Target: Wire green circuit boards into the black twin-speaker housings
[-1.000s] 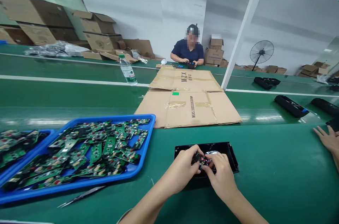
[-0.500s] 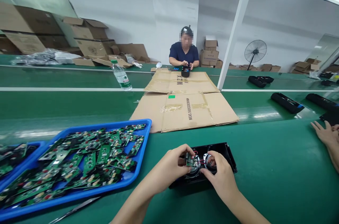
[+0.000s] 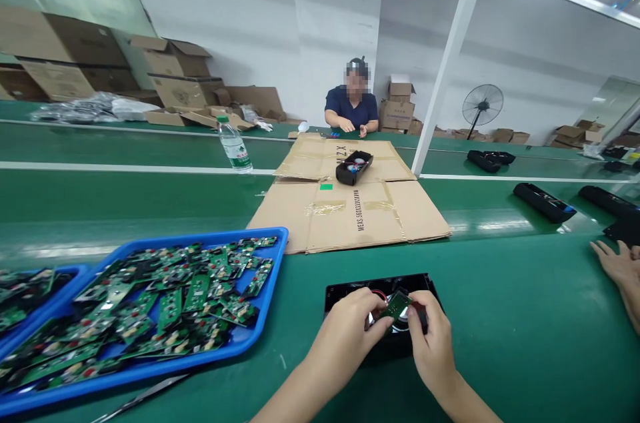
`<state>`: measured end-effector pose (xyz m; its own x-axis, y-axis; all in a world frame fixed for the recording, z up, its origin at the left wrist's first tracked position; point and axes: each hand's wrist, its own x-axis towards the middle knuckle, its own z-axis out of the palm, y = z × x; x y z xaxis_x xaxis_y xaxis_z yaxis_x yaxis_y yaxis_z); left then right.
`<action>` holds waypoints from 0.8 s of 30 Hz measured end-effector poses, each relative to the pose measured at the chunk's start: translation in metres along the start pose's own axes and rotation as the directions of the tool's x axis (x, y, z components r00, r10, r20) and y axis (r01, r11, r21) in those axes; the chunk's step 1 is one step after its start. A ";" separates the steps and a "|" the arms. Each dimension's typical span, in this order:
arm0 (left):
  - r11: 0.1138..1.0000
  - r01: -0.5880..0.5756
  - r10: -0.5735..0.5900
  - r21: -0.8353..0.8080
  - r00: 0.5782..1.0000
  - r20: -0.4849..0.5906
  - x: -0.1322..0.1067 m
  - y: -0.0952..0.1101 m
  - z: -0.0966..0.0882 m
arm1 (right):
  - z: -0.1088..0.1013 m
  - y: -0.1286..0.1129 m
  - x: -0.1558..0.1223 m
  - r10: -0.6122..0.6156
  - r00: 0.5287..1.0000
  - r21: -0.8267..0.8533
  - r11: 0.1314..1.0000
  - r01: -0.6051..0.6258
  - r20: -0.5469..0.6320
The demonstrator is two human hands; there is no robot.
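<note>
A black speaker housing lies open on the green belt in front of me, with a round metal speaker and red wires inside. Both hands pinch a small green circuit board just above its middle. My left hand grips the board's left edge with thumb and fingers closed. My right hand holds its right edge, fingers curled over the housing.
A blue tray heaped with several green circuit boards sits at left, a second blue tray beside it, tweezers in front. Flattened cardboard carries another black housing before a seated person. Another person's hand rests at right. A water bottle stands behind.
The circuit board has turned and moved right between my hands over the housing. The seated person has let go of a black housing, which now lies on the cardboard nearer me.
</note>
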<state>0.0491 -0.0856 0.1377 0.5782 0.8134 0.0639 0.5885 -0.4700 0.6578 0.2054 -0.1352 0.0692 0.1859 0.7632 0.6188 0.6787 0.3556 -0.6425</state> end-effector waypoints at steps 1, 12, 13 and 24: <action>0.999 0.001 -0.001 0.034 1.000 -0.012 -0.001 0.002 0.003 | -0.001 0.000 0.000 -0.014 0.999 0.009 1.000 0.015 -0.035; 0.986 -0.095 0.102 0.138 0.994 -0.048 -0.006 0.006 0.026 | -0.011 -0.010 0.005 -0.211 0.965 -0.063 0.977 0.204 -0.155; 0.983 -0.103 0.111 0.150 0.993 -0.050 -0.006 0.006 0.026 | -0.011 -0.012 0.006 -0.216 0.964 -0.072 0.976 0.207 -0.154; 0.989 -0.086 0.086 0.117 0.996 0.005 -0.006 0.007 0.026 | -0.017 -0.011 0.011 -0.250 0.960 -0.069 0.968 0.243 -0.126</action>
<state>0.0640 -0.1028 0.1223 0.6299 0.7679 0.1164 0.5982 -0.5752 0.5579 0.2124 -0.1397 0.0909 0.0985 0.5754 0.8119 0.7511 0.4922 -0.4400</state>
